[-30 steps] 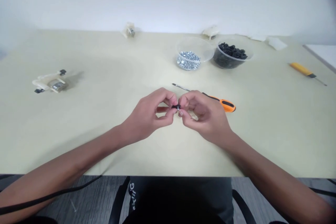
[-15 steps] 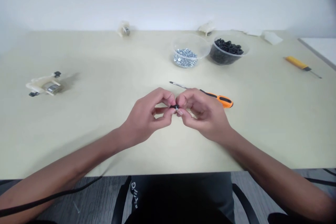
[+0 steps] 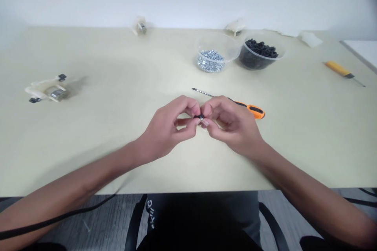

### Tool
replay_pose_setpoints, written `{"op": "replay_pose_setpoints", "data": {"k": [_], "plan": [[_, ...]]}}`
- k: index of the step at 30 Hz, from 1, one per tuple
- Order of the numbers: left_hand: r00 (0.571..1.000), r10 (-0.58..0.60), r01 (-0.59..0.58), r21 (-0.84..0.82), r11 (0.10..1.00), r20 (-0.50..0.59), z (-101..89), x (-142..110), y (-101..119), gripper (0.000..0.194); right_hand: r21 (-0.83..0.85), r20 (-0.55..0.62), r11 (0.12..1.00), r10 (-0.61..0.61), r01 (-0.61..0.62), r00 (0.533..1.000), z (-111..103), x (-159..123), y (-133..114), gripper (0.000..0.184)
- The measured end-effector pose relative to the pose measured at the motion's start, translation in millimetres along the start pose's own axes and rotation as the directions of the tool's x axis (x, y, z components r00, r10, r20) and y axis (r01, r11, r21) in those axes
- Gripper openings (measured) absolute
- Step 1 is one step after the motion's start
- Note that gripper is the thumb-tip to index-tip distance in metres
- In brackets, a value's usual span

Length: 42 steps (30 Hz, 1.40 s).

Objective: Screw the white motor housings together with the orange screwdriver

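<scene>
My left hand (image 3: 174,123) pinches a small black plastic part (image 3: 199,116) between thumb and index finger above the table. My right hand (image 3: 232,125) meets it fingertip to fingertip, closed at the same part, where a tiny silver fastener (image 3: 202,117) shows. Fingertips cover most of both pieces, so how they fit together is hidden. Behind my right hand an orange and black screwdriver (image 3: 255,111) lies on the table, its shaft pointing left. Farther back stand a clear bowl of small silver fasteners (image 3: 210,62) and a clear bowl of black plastic parts (image 3: 259,57).
At the left lies a cream assembly (image 3: 47,89) with a motor-like metal piece and black ends. Similar cream assemblies stand along the back, one left (image 3: 140,26) and one right (image 3: 235,26). A yellow screwdriver (image 3: 338,69) and white pieces (image 3: 311,39) are at the right.
Both hands keep the same pinch on the small part, with only slight finger movement. The whole view has shifted a little.
</scene>
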<state>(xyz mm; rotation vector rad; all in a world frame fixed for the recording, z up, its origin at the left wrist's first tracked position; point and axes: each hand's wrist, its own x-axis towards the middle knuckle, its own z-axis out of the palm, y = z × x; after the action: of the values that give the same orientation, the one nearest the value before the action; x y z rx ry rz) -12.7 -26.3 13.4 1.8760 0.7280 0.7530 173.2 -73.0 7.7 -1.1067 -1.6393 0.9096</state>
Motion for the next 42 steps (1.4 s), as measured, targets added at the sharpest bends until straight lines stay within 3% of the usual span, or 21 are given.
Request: {"op": "replay_pose_setpoints", "data": {"k": [6,15,22,31,42], "plan": [[1.000,-0.017,0.017,-0.001,1.000,-0.008,0.6,-1.1,0.8,0.013,0.019,0.019,1.000,0.021,-0.022,1.000,0.1,0.6,-0.4,0.016],[0.990,-0.053,0.045,-0.058,0.997,-0.133,3.1,-0.4,2.1,0.011,0.046,-0.031,0.998,0.044,-0.043,0.999,0.8,-0.6,2.2,0.013],[0.996,0.025,-0.027,-0.023,0.999,-0.085,1.5,1.5,2.0,0.010,0.028,-0.015,1.000,-0.012,0.012,1.000,1.1,1.4,1.6,0.016],[0.997,0.013,-0.013,0.005,1.000,-0.073,1.8,2.3,0.0,0.010,-0.090,-0.047,0.993,-0.081,0.077,0.996,1.7,3.2,-1.1,0.022],[0.997,-0.044,0.043,-0.028,0.999,-0.070,4.0,2.2,-1.7,0.010,-0.069,-0.065,0.996,0.045,-0.049,0.997,3.6,-1.4,-0.7,0.018]]}}
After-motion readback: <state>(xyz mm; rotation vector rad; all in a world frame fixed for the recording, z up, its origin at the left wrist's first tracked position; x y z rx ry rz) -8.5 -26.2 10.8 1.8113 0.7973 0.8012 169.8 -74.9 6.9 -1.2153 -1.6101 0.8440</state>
